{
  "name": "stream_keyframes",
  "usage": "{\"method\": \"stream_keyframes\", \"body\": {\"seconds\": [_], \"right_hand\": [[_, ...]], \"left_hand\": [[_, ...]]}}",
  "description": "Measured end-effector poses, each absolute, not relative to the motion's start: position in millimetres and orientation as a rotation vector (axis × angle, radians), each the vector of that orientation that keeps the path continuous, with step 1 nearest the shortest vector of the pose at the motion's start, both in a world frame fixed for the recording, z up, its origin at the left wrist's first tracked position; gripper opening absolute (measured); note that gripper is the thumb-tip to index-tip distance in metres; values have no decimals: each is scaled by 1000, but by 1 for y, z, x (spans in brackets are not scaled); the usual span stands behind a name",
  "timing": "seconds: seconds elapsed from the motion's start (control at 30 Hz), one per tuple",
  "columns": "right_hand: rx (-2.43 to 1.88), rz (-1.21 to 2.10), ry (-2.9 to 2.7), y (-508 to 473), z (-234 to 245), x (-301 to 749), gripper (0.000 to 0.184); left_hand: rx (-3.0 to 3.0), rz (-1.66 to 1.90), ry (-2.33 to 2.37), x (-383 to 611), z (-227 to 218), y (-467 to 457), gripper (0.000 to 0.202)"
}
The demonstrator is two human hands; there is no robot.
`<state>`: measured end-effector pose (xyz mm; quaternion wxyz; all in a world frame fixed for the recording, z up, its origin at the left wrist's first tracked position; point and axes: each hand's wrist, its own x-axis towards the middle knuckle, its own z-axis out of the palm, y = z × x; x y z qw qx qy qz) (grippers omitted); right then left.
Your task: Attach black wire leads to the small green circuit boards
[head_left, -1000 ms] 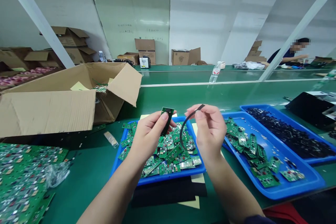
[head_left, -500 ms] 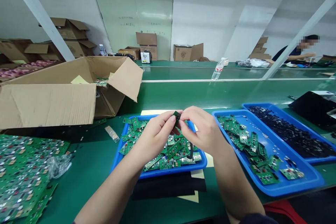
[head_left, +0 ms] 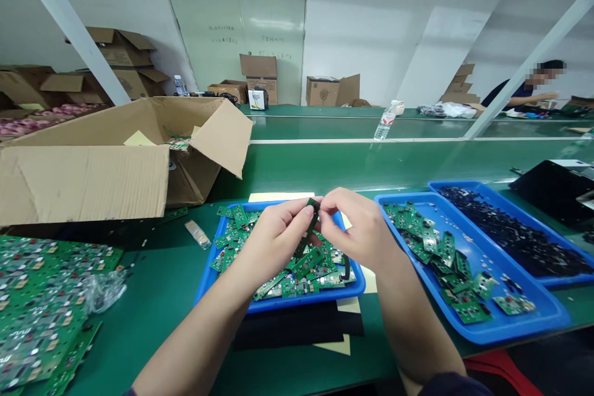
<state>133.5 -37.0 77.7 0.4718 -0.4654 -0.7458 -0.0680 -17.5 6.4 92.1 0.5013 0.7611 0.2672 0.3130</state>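
Observation:
Over the middle blue tray (head_left: 278, 306), my left hand (head_left: 273, 232) pinches a small narrow circuit board (head_left: 310, 223) between thumb and fingers, its length tilted. My right hand (head_left: 359, 229) is closed, with thumb and index finger pressed together at the board's upper edge, beside a dark part there. From beneath that hand hangs a thin black strip (head_left: 346, 267); its upper end is hidden behind the hand. Many green circuit boards (head_left: 309, 264) lie loosely heaped in the tray below both hands.
To the right, one blue tray (head_left: 510, 328) holds circuit boards and small bits, another (head_left: 557, 281) black parts. An open cardboard box (head_left: 83, 185) stands at left, behind large circuit panels (head_left: 37, 309). A bottle (head_left: 388, 120) stands beyond; a person (head_left: 520, 93) sits far right.
The board between my hands has turned, showing more of its length below the fingers. The hanging black strip has shifted slightly right. Both hands stay nearly in place.

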Motion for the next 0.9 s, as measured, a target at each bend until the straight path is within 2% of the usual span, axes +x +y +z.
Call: {"method": "stream_keyframes", "body": {"seconds": [0.33, 0.53, 0.63, 0.67, 0.7, 0.8, 0.9], "right_hand": [[-1221, -202, -1794, -37, 77, 131, 14], [-1291, 103, -1657, -39, 77, 134, 5], [-1228, 235, -1550, -39, 76, 140, 33], [-1204, 246, -1552, -39, 76, 141, 37], [-1183, 244, -1572, -39, 76, 143, 35], [-1141, 168, -1654, -39, 79, 146, 10], [-1143, 75, -1674, -41, 81, 147, 10]], "left_hand": [[1873, 876, 646, -14, 92, 4, 26], [1823, 857, 642, -15, 93, 5, 28], [1807, 897, 645, -18, 95, 6, 32], [1805, 902, 647, -18, 96, 6, 32], [1799, 904, 645, -19, 97, 7, 32], [1794, 908, 630, -20, 96, 8, 31], [1789, 906, 631, -21, 95, 9, 29]]}}
